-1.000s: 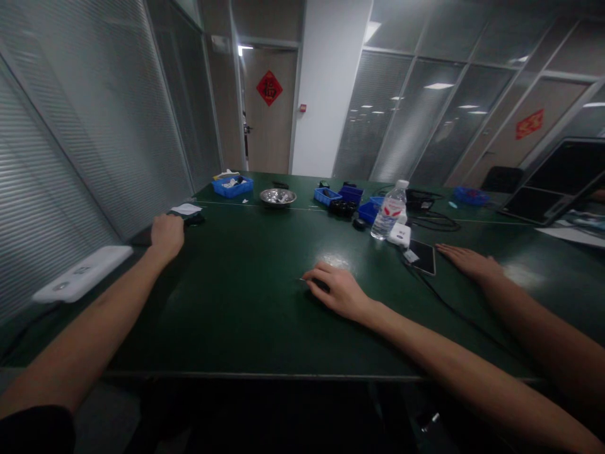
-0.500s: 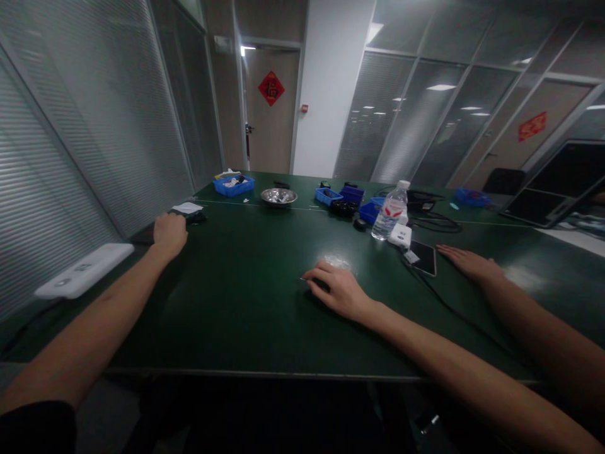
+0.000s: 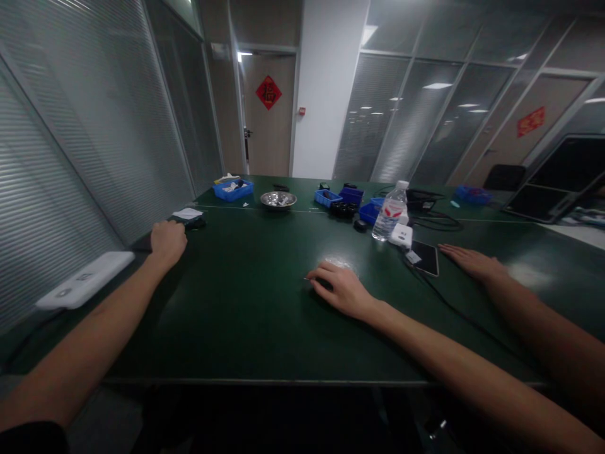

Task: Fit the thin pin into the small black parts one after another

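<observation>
My left hand (image 3: 169, 243) is curled into a fist at the table's left edge, its fingers turned away, so what they hold, if anything, is hidden. Just beyond it lie a small dark object (image 3: 196, 224) and a white paper (image 3: 188, 213). My right hand (image 3: 343, 290) rests on the green table (image 3: 236, 302) near the middle, thumb and fingers pinched. From its fingertips pokes the tip of a thin, pale piece (image 3: 307, 278), too small to name.
Another person's hand (image 3: 472, 261) lies flat at right beside a phone (image 3: 425, 258). A water bottle (image 3: 390, 213), a white power bank (image 3: 401, 236), cables and blue trays (image 3: 328, 198) stand nearby. A metal bowl (image 3: 278, 200) and a blue basket (image 3: 233, 190) sit farther back; a white power strip (image 3: 85, 279) lies left.
The view has tilted slightly, so the scene sits a little lower in the picture. Both my hands keep nearly the same place and pose. The other person's hand stays flat.
</observation>
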The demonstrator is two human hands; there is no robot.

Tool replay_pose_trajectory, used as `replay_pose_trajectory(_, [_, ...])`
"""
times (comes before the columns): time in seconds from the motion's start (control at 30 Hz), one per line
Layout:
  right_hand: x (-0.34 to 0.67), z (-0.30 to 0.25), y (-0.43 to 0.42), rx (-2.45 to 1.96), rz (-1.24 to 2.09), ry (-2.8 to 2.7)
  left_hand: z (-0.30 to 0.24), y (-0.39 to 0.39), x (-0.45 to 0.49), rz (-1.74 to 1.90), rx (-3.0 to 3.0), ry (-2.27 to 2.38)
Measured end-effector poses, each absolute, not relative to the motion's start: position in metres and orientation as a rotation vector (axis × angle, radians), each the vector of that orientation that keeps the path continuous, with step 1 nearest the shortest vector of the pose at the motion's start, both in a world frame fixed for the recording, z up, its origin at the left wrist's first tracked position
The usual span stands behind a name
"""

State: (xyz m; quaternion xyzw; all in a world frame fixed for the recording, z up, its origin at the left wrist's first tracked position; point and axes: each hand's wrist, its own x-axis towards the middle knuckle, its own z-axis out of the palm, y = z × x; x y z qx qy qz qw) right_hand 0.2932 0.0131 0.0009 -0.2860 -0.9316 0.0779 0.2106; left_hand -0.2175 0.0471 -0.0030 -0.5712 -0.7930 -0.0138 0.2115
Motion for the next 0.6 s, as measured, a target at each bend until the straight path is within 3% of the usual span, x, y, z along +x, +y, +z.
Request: replay_pose_trajectory(0.6, [0.2957, -0.0016, 0.0195, -0.884, 0.165, -2.623, -0.0028, 0.0428, -0.2145, -0.074, -1.539, -2.254])
